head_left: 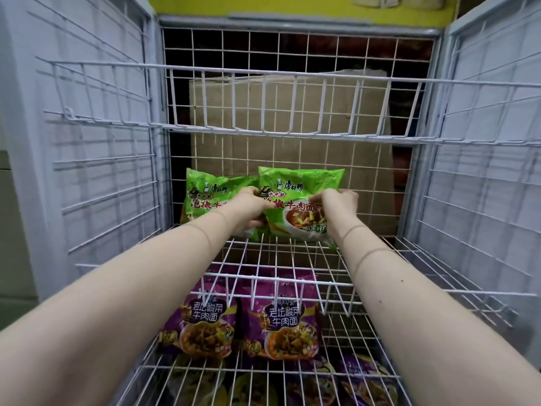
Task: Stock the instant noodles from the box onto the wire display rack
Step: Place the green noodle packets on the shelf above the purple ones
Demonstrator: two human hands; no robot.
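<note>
Noodle packet [292, 186]: likely light, slick, brittle inside; grip side edges gently.
Your left hand [250, 209]: pinching its edge.
Your right hand [336, 205]: likewise.

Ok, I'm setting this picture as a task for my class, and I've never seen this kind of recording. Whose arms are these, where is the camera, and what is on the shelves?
There is no machine here: a person works with bare hands. The single picture comes from a wide-angle camera worn on the person's head, looking forward and down, so both arms reach in from the bottom edge. In front stands a white wire display rack. The left hand and right hand grip a green noodle packet by its two sides, at the back of the middle shelf. A second green packet stands just to its left. On the shelf below are purple noodle packets. Brown cardboard shows behind the back grid.
</note>
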